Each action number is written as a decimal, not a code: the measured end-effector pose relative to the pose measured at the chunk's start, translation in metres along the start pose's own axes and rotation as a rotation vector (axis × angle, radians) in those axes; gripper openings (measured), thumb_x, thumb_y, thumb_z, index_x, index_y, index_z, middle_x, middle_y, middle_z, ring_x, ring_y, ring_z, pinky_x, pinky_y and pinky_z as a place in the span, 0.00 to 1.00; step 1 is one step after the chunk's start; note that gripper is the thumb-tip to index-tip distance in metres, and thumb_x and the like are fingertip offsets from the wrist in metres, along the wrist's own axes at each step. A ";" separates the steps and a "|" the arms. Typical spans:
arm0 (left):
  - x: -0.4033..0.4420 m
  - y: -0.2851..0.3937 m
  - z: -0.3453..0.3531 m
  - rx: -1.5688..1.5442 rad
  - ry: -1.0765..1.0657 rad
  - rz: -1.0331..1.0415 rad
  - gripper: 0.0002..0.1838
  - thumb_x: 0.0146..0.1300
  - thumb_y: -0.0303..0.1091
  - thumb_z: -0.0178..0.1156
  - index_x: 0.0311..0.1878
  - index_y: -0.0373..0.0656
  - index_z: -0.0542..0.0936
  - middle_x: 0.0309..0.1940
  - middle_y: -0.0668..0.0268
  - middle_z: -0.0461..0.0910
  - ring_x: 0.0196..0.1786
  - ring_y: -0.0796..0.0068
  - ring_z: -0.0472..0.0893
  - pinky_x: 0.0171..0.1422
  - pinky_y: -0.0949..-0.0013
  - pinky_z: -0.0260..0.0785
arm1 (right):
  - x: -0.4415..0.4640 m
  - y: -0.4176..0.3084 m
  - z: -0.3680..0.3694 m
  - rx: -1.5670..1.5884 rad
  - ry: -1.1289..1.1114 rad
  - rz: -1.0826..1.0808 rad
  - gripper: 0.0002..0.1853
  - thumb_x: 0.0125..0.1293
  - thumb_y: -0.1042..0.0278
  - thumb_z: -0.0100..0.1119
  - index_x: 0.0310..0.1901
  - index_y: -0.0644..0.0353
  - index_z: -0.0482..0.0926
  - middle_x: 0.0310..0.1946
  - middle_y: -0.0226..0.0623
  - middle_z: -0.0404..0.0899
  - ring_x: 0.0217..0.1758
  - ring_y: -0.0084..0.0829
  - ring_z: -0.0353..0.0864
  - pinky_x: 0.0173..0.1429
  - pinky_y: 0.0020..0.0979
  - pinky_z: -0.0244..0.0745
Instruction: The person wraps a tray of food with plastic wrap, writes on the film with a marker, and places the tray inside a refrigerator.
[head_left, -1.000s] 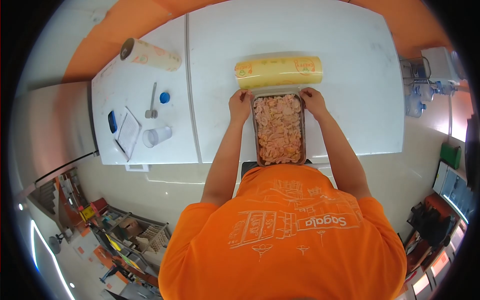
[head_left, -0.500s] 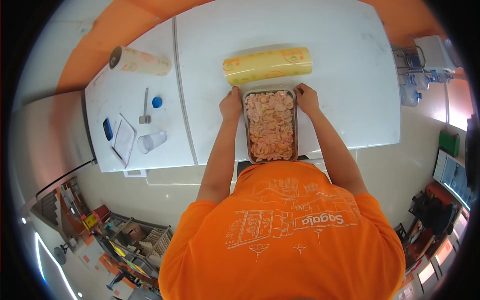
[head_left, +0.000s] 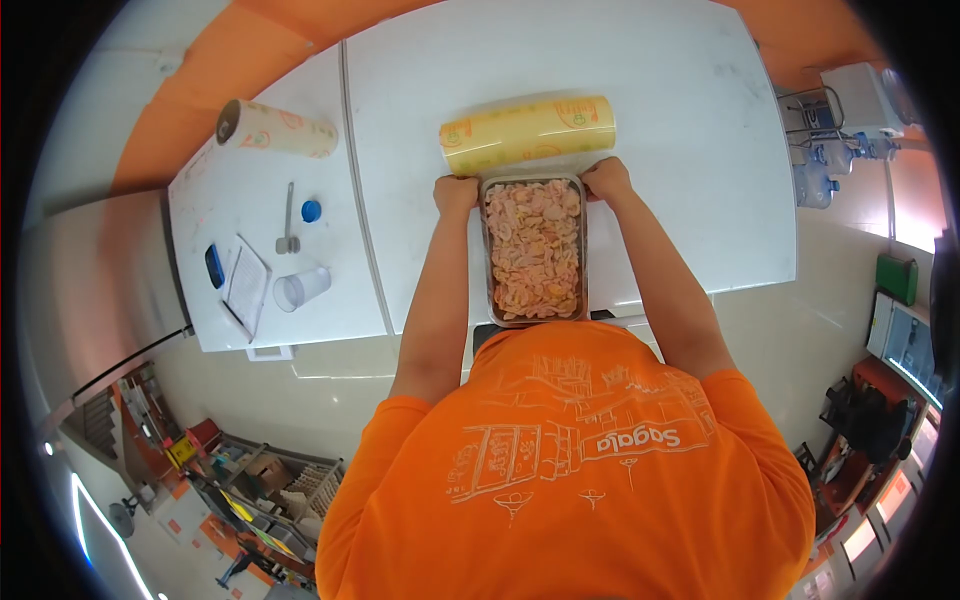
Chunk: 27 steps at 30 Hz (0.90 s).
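two bare hands flank the far corners of a rectangular, see-through tray filled with pale pink, glossy pieces of what looks like raw meat. the tray lies lengthwise on the white, smooth-topped table, its near end at the table's near edge, against the orange, short-sleeved shirt with white line drawings. the left hand is at the tray's far left corner, its fingers curled together; the right hand is at the far right corner, its fingers likewise drawn together. whether either grip is clamped on the rim or on clear film cannot be told at this scale.

just beyond the tray and the hands, a thick, glossy yellow roll of wrap with orange and green print lies crosswise, slightly slanted, its right end farther off.

on the left part of the table, past a dark seam, a paler, cream-coloured roll with orange print and a dark hollow core lies on its side at the far edge. nearer are a long-handled, grey utensil and, just to its right, a round blue cap. nearer still, a clear, cylindrical plastic cup lies tipped over, to the right of a white, flat pad of paper; a small, dark blue and black object sits just left of the pad.
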<state>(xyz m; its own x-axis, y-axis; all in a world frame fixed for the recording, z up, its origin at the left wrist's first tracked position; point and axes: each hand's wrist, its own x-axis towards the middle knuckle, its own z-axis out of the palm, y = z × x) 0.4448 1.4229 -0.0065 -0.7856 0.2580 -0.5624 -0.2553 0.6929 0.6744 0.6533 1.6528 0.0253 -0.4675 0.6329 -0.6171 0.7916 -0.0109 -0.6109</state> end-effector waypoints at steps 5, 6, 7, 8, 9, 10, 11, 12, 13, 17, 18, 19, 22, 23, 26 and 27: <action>-0.010 -0.007 -0.017 -0.415 -0.232 -0.051 0.16 0.66 0.33 0.65 0.48 0.27 0.83 0.39 0.54 0.88 0.38 0.64 0.87 0.41 0.64 0.82 | -0.007 0.012 -0.003 0.095 -0.031 -0.125 0.14 0.67 0.68 0.61 0.42 0.73 0.86 0.33 0.46 0.88 0.32 0.35 0.89 0.38 0.37 0.85; -0.012 -0.005 -0.022 -0.442 -0.273 -0.043 0.16 0.67 0.33 0.64 0.49 0.27 0.82 0.40 0.54 0.88 0.39 0.65 0.87 0.43 0.64 0.82 | -0.009 0.012 -0.006 0.039 -0.047 -0.180 0.14 0.66 0.66 0.61 0.43 0.71 0.86 0.35 0.48 0.88 0.35 0.38 0.89 0.42 0.38 0.85; -0.014 -0.003 -0.026 -0.470 -0.314 -0.035 0.16 0.67 0.32 0.63 0.51 0.27 0.82 0.41 0.54 0.87 0.41 0.65 0.87 0.45 0.64 0.82 | -0.013 0.007 -0.009 -0.017 -0.063 -0.234 0.15 0.64 0.65 0.62 0.43 0.69 0.87 0.36 0.50 0.89 0.39 0.41 0.90 0.47 0.39 0.84; -0.017 -0.001 -0.031 -0.482 -0.339 -0.037 0.16 0.68 0.32 0.63 0.50 0.27 0.82 0.41 0.54 0.87 0.41 0.65 0.87 0.46 0.64 0.82 | -0.019 0.001 -0.012 -0.091 -0.072 -0.281 0.15 0.64 0.64 0.62 0.46 0.68 0.86 0.38 0.50 0.89 0.41 0.43 0.89 0.49 0.40 0.83; -0.019 0.002 -0.036 -0.493 -0.364 -0.038 0.16 0.68 0.32 0.63 0.50 0.27 0.82 0.41 0.53 0.87 0.41 0.65 0.87 0.46 0.64 0.82 | -0.025 -0.006 -0.016 -0.166 -0.081 -0.328 0.16 0.64 0.64 0.61 0.48 0.66 0.86 0.39 0.50 0.89 0.44 0.44 0.89 0.51 0.41 0.82; -0.022 0.004 -0.038 -0.508 -0.392 -0.041 0.16 0.68 0.32 0.63 0.50 0.27 0.82 0.42 0.53 0.87 0.41 0.65 0.87 0.47 0.65 0.82 | -0.030 -0.010 -0.019 -0.244 -0.089 -0.372 0.18 0.64 0.64 0.61 0.51 0.65 0.86 0.40 0.50 0.89 0.46 0.45 0.88 0.53 0.42 0.81; -0.023 0.008 -0.039 -0.436 -0.388 -0.031 0.16 0.68 0.32 0.64 0.50 0.27 0.82 0.42 0.53 0.87 0.42 0.64 0.87 0.47 0.64 0.82 | -0.031 -0.011 -0.019 -0.262 -0.096 -0.372 0.19 0.64 0.64 0.61 0.53 0.64 0.85 0.42 0.51 0.88 0.47 0.46 0.88 0.54 0.43 0.81; -0.023 0.011 -0.040 -0.365 -0.385 -0.020 0.16 0.67 0.32 0.65 0.50 0.27 0.82 0.43 0.53 0.87 0.42 0.64 0.87 0.48 0.64 0.83 | -0.031 -0.012 -0.020 -0.280 -0.104 -0.371 0.20 0.64 0.64 0.60 0.55 0.64 0.83 0.44 0.51 0.88 0.48 0.47 0.88 0.55 0.44 0.81; -0.024 0.012 -0.041 -0.295 -0.377 -0.013 0.16 0.67 0.32 0.65 0.51 0.27 0.81 0.43 0.53 0.87 0.42 0.63 0.87 0.48 0.64 0.83 | -0.033 -0.013 -0.020 -0.300 -0.117 -0.372 0.21 0.64 0.64 0.60 0.57 0.64 0.82 0.45 0.51 0.88 0.49 0.48 0.87 0.56 0.44 0.81; -0.012 0.006 -0.032 -0.193 -0.255 0.152 0.19 0.65 0.29 0.68 0.53 0.24 0.78 0.44 0.50 0.86 0.45 0.61 0.88 0.50 0.63 0.84 | -0.048 -0.033 -0.016 -0.472 0.058 -0.380 0.22 0.65 0.64 0.59 0.60 0.63 0.79 0.49 0.52 0.85 0.52 0.52 0.85 0.60 0.48 0.80; -0.014 0.009 -0.029 -0.303 -0.234 0.152 0.20 0.64 0.28 0.69 0.52 0.23 0.77 0.43 0.50 0.86 0.44 0.61 0.89 0.50 0.63 0.84 | -0.056 -0.046 -0.014 -0.475 0.112 -0.359 0.22 0.66 0.65 0.59 0.60 0.63 0.79 0.50 0.53 0.84 0.54 0.53 0.84 0.62 0.48 0.79; -0.017 0.013 -0.027 -0.412 -0.211 0.153 0.20 0.63 0.27 0.69 0.52 0.22 0.76 0.42 0.49 0.87 0.44 0.61 0.89 0.49 0.63 0.85 | -0.063 -0.057 -0.008 -0.477 0.166 -0.337 0.22 0.66 0.65 0.59 0.60 0.63 0.79 0.51 0.53 0.84 0.56 0.53 0.83 0.63 0.49 0.79; -0.028 0.025 -0.024 -0.579 -0.188 0.080 0.24 0.65 0.29 0.68 0.57 0.20 0.73 0.47 0.47 0.85 0.48 0.60 0.88 0.50 0.62 0.84 | -0.077 -0.068 0.029 -0.381 0.090 -0.673 0.21 0.67 0.65 0.61 0.60 0.63 0.79 0.59 0.53 0.79 0.59 0.52 0.81 0.62 0.46 0.79; -0.026 0.023 -0.023 -0.627 -0.217 0.066 0.24 0.66 0.30 0.67 0.57 0.21 0.73 0.47 0.47 0.85 0.47 0.61 0.88 0.50 0.62 0.83 | -0.077 -0.071 0.041 -0.394 0.059 -0.798 0.22 0.66 0.65 0.61 0.61 0.63 0.79 0.61 0.52 0.78 0.61 0.51 0.80 0.64 0.46 0.77; -0.001 0.011 -0.023 -0.428 -0.145 0.131 0.24 0.67 0.34 0.67 0.57 0.24 0.74 0.47 0.50 0.85 0.45 0.62 0.87 0.48 0.63 0.81 | -0.065 -0.077 0.079 -0.491 0.038 -1.082 0.25 0.66 0.66 0.61 0.64 0.63 0.76 0.64 0.48 0.75 0.68 0.47 0.75 0.70 0.45 0.73; 0.019 -0.004 -0.019 -0.136 -0.018 0.213 0.23 0.68 0.36 0.68 0.56 0.26 0.75 0.46 0.51 0.86 0.43 0.64 0.87 0.47 0.64 0.79 | -0.058 -0.076 0.092 -0.569 0.080 -1.111 0.26 0.66 0.66 0.61 0.65 0.64 0.75 0.64 0.47 0.75 0.69 0.47 0.74 0.72 0.45 0.71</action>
<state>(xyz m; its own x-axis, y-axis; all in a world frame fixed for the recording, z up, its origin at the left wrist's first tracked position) 0.4202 1.4121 -0.0105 -0.8201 0.4012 -0.4080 -0.1594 0.5246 0.8363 0.5840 1.5458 0.0618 -0.9817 0.1306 0.1383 0.0514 0.8821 -0.4682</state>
